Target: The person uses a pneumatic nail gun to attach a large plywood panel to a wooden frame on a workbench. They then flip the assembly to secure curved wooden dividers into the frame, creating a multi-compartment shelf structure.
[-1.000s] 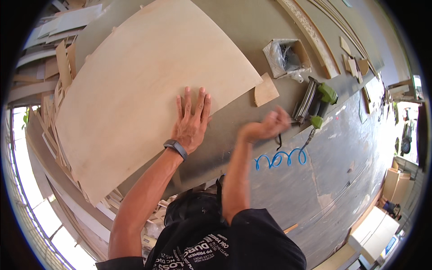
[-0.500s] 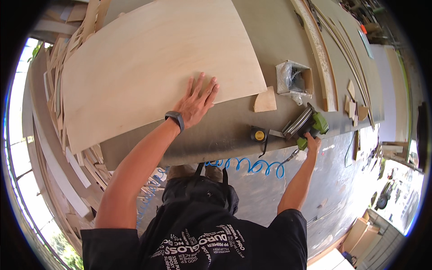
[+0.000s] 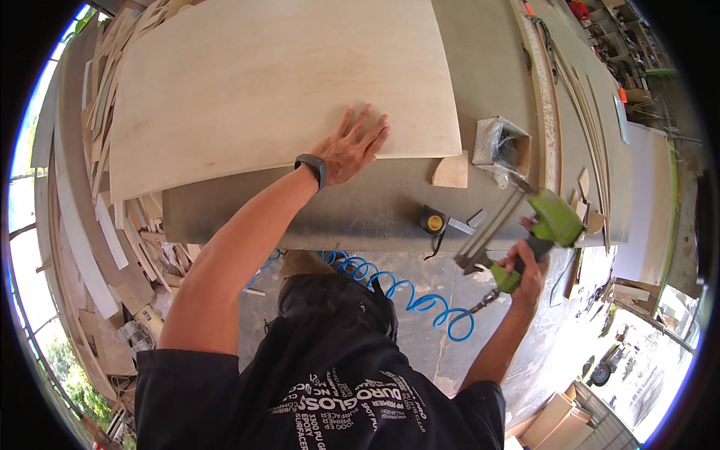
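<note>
Nailer [image 3: 555,215] now up off bench [image 3: 300,214], tape measure [image 3: 433,222] nearby

A woodworking workshop is indicated. A broad worktable [image 3: 300,214] is occupied by a large pale wooden panel [image 3: 289,86], long wood strips [image 3: 593,142] and a tape measure [image 3: 433,223], and a green nail gun [image 3: 553,220] is joined to a coiled blue hose [image 3: 412,295]. Offcuts [image 3: 103,112] and boards [image 3: 76,225] are heaped along the left side, and crowded shelving [image 3: 624,46] is seen at upper right.

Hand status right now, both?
Left hand: open, palm down on the wooden board.
Right hand: closed, holding the green nail gun by its handle.
</note>
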### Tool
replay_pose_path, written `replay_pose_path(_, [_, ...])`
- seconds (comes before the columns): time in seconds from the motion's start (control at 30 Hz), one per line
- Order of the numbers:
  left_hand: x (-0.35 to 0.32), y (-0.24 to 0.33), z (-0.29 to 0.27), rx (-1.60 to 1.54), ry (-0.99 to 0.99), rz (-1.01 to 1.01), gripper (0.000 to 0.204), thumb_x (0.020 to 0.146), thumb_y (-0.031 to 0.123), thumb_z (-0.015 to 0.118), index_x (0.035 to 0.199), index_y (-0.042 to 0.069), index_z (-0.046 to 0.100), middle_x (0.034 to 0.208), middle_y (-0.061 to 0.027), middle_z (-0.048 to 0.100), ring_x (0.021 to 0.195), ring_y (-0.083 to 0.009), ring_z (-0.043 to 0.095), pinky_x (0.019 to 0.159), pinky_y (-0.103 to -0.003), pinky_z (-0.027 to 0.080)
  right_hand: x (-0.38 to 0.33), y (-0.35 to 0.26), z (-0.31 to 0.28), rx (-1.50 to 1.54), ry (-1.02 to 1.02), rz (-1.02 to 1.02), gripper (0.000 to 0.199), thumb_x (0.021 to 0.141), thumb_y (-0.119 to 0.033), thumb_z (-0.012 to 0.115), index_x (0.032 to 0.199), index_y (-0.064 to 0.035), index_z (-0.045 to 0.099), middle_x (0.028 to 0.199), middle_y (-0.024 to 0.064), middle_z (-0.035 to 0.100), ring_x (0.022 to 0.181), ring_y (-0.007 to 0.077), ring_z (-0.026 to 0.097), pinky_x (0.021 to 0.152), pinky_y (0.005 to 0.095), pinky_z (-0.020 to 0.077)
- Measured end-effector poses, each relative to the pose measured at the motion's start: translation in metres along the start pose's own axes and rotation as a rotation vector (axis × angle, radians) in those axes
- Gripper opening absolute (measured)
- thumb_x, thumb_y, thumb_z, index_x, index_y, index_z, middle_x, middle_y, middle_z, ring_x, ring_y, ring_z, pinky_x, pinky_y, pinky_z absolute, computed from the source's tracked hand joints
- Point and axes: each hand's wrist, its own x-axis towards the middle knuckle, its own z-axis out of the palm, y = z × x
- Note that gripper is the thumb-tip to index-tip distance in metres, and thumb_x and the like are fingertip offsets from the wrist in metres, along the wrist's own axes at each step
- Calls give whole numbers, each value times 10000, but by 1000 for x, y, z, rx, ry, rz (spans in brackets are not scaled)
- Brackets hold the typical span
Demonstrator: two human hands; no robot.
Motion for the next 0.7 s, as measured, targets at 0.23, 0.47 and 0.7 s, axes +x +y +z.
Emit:
replay_pose_path(0.23, [3,-2,3,-5,48,-1,709,1010,336,623,1575,0,356,1662,-199,321,1535,-463,273,1224,-644,299,22,-34,130,-353,-434,241,355,910,-86,790,1210,49,656,668,24,602,519,96,553,459,250,431])
replay_pose_path(0.47, [3,2,-1,-30,27,-12,622,1060,325,529,1568,-1,376,1663,-202,311,1540,-465,258,1244,-637,259,36,-36,168,-489,-503,233,313,923,-65,772,1154,77,615,664,27,570,496,95,522,444,260,441])
replay_pose_path(0.7, [2,1,6,-65,42,-21,647,1053,310,550,1581,-10,355,1672,-204,289,1552,-459,227,1255,-629,244,38,-32,183,-541,-522,275,355,924,-94,789,1196,49,610,629,27,557,456,104,504,489,290,465])
